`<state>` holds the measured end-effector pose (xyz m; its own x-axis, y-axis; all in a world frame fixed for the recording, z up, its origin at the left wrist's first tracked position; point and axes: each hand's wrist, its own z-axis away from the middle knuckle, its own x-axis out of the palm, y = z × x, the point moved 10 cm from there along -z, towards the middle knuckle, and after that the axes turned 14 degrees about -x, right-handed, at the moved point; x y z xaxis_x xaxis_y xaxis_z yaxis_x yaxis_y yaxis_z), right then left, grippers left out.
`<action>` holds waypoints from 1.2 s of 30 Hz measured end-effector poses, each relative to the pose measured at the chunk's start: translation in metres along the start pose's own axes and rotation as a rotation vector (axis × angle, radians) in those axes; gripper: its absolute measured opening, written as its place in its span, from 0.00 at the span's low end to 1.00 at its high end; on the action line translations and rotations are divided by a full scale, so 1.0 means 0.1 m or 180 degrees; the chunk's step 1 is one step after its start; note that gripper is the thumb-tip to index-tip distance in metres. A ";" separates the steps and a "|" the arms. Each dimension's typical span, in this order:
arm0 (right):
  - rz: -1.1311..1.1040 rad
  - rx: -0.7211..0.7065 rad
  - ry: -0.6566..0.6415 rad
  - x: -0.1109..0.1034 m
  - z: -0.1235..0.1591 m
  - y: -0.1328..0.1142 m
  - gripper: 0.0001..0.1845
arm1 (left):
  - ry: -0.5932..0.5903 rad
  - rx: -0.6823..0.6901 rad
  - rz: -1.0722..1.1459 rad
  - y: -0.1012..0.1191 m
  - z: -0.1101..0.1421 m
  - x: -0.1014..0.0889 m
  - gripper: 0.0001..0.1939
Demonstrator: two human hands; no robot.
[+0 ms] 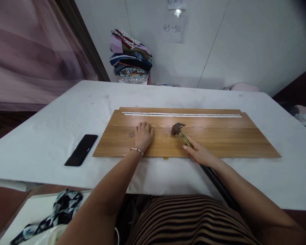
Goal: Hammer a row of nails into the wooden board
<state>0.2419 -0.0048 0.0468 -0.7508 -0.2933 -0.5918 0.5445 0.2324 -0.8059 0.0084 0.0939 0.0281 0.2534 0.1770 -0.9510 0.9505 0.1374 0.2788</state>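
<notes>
A long wooden board [219, 139] lies on the white-covered table [53, 129]. My left hand [143, 135] rests palm down on the board with its fingers curled under, beside a small pile of nails [130, 135]. My right hand [200, 153] grips the handle of a claw hammer [177, 129], whose head rests on the board near a few small nail marks. A metal ruler strip [183, 115] runs along the board's far edge.
A black phone [81, 149] lies left of the board. Folded clothes [130, 56] are stacked against the wall behind the table. A patterned cloth [58, 211] lies on a low surface at the bottom left. Curtain at the left.
</notes>
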 end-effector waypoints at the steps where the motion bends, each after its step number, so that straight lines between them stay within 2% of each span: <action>1: 0.0000 -0.0015 0.0014 0.00 0.00 0.00 0.35 | 0.0003 0.0003 -0.0002 0.00 0.00 0.00 0.17; 12: 0.0020 -0.0161 0.0072 -0.03 -0.02 -0.05 0.35 | 0.0023 0.0034 0.0099 -0.02 -0.01 0.04 0.17; 19: 0.0068 -0.0054 -0.0029 0.00 -0.01 -0.02 0.35 | 0.0006 -0.0014 0.0112 -0.03 -0.01 0.03 0.18; 36: 0.0013 -0.0131 0.0104 -0.02 0.00 -0.03 0.34 | -0.0001 0.0001 0.0119 -0.03 -0.02 0.04 0.18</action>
<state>0.2422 -0.0049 0.0507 -0.7608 -0.2618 -0.5938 0.5323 0.2717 -0.8018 0.0067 0.0959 0.0234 0.2886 0.1817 -0.9400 0.9405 0.1303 0.3140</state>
